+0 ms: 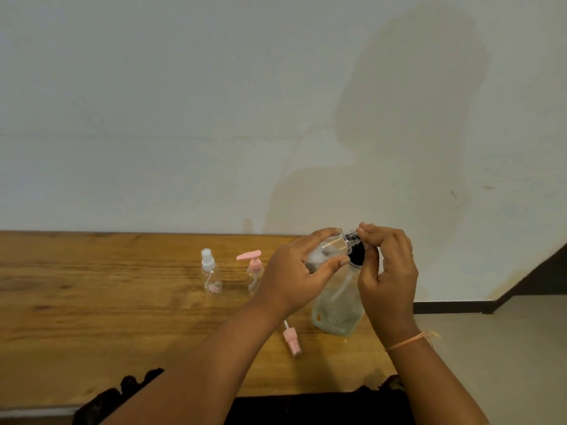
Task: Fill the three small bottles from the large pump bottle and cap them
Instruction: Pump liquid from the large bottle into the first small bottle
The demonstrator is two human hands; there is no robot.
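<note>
So the small clear bottle [333, 247] is being held up off the table, tipped sideways, with its mouth pushed against the black pump head [356, 254] of the large pump bottle [337, 308]. That one is standing on the wooden table [92, 302] close to its right end. The left hand [302, 271] is gripping the little bottle, fingers over the top and thumb curling underneath. The right hand [387, 271] is curling around the pump head with the fingertips pinching up by the nozzle, so my guess is it's working the pump. I'm reading this as the first fill going on, though I can't tell how much liquid is sitting in the little bottle. The white-capped spray bottle [211, 273] and the pink pump-top bottle [254, 271] are standing side by side further left, tops on and looking empty, so I'm thinking two fills and all three cappings are waiting. A loose pink cap [292, 340] with its dip tube is lying on the table just in front of the big bottle, probably the held bottle's top. As for obstacles, the pink pump-top bottle is sitting right behind the left wrist and the loose cap is lying beside the left forearm, so either could get knocked.
</note>
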